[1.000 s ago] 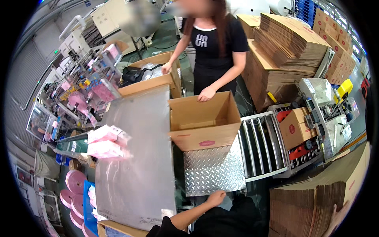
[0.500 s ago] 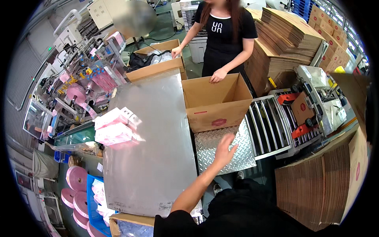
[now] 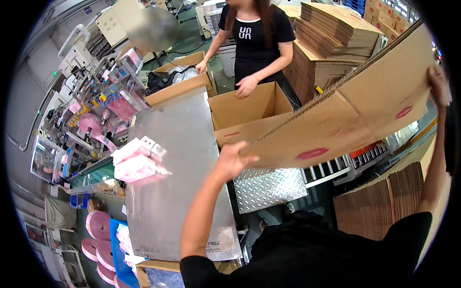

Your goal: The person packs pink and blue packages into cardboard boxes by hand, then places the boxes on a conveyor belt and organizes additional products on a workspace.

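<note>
- A flat, folded cardboard box (image 3: 355, 115) is up in the air in front of the person, its broad side showing with red oval marks, and it slants up from a low left end to a high right end.
- The right hand (image 3: 439, 85) is clamped on the far right end of this flat box, arm stretched out to the side.
- The left hand (image 3: 233, 162) is at its lower left corner, thumb and fingers spread about the edge; I cannot tell whether they are closed on it.
- Just behind the flat box's left part is an open box (image 3: 245, 108), its front partly covered.
- A co-worker in a black shirt (image 3: 257, 43) stands behind the open box, one hand near its back rim and the other by a second open box (image 3: 175, 93) with clear plastic and something black in it.
- Below the flat box lie a bumpy metal plate (image 3: 271, 192) and, to its right, metal rollers (image 3: 327, 167).
- To the left is a bare-topped metal table (image 3: 173, 206) with pink and white packs (image 3: 137, 163) grouped near its left edge.
- A stack of flat boxes (image 3: 379, 206) stands at the lower right.
- Pink rolls (image 3: 98, 225) and a blue crate (image 3: 115, 245) are at the lower left.
</note>
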Available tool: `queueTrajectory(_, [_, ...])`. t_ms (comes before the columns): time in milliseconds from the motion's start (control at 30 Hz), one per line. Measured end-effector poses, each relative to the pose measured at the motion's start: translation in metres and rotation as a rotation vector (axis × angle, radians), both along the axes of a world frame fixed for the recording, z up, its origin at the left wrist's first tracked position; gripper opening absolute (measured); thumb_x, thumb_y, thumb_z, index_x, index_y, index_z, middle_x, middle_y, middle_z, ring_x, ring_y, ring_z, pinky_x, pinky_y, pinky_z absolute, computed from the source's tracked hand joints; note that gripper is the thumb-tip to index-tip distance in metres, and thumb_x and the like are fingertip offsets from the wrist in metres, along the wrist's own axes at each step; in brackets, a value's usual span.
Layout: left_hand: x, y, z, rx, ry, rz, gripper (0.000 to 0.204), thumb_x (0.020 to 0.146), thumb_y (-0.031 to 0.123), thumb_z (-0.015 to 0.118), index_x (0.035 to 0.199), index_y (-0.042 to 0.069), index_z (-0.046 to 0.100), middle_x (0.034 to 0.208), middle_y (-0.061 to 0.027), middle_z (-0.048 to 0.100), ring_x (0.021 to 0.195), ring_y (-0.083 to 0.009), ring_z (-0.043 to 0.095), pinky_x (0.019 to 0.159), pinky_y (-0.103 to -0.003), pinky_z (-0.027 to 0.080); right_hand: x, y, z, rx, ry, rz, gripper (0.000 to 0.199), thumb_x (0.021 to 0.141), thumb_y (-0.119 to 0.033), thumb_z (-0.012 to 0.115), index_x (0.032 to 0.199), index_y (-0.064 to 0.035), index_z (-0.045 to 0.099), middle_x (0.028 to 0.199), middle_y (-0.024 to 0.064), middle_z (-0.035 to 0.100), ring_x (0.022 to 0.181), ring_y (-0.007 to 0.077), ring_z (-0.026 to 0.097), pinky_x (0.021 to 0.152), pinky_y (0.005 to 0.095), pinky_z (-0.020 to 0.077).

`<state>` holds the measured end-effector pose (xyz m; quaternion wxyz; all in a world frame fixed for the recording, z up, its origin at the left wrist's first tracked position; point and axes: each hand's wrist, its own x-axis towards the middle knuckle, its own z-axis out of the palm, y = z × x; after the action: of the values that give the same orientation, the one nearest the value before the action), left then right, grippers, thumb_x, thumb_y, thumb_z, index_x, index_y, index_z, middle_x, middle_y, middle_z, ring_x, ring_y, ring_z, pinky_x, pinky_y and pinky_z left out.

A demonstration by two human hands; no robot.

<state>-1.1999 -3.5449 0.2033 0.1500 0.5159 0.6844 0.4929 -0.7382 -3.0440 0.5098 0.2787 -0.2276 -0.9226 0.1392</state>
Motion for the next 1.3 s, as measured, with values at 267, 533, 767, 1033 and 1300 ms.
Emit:
queueTrajectory(267, [0.084,0.004,-0.066,-0.579,0.488,0.224,0.017,0.082,0.023,0.069,0.086,0.011,0.059,0.071,-0.0127,0.066,0.067,-0.0358,0.065,0.055,-0.048,0.049,-0.102,-0.031,-0.363,-0.604,0.351,-0.419,0.078,0.092,-0.044,0.065,0.146,0.0035,0.035,0.142,0.0227,0.046,0.129,0.0276,0.046,0.108,0.0374,0.0355])
queueTrajectory(533, [0.089,0.027,-0.106,-0.885,0.296,0.184,0.033,0.089,0.034,0.062,0.113,0.011,0.056,0.100,-0.0156,0.068,0.092,-0.0364,0.066,0.075,-0.047,0.052,-0.208,-0.096,-0.490,-1.034,0.651,-0.433,0.082,0.094,-0.043,0.062,0.148,0.0077,0.026,0.153,0.0239,0.028,0.138,0.0305,0.035,0.112,0.0355,0.0283])
queueTrajectory(767, [0.043,0.026,-0.105,-0.845,-0.223,0.082,0.065,0.102,0.044,0.044,0.146,-0.001,0.027,0.120,-0.0283,0.060,0.119,-0.0392,0.055,0.103,-0.040,0.042,-0.179,-0.083,-0.506,-1.189,0.617,-0.254,0.072,0.096,-0.033,0.061,0.149,0.0035,0.028,0.148,0.0180,0.037,0.132,0.0264,0.040,0.111,0.0336,0.0291])
queueTrajectory(1033, [0.055,0.020,-0.056,-1.239,0.337,-0.118,0.035,0.101,0.034,0.045,0.107,0.001,0.056,0.094,-0.0250,0.067,0.091,-0.0457,0.063,0.081,-0.052,0.050,-0.129,-0.082,-0.458,-1.264,0.338,-0.273,0.022,0.087,-0.008,0.060,0.106,0.0023,0.056,0.088,0.0056,0.060,0.075,0.0119,0.056,0.065,0.0268,0.0482])
queueTrajectory(1300, [0.059,-0.041,-0.097,-0.862,0.022,0.351,0.031,0.099,0.027,0.046,0.105,-0.003,0.047,0.086,-0.0345,0.063,0.081,-0.0516,0.061,0.077,-0.056,0.050,-0.127,-0.081,-0.344,-0.648,-0.448,0.345,0.050,0.077,-0.002,0.049,0.127,0.0047,0.050,0.100,0.0221,0.066,0.091,0.0316,0.064,0.080,0.0378,0.0512])
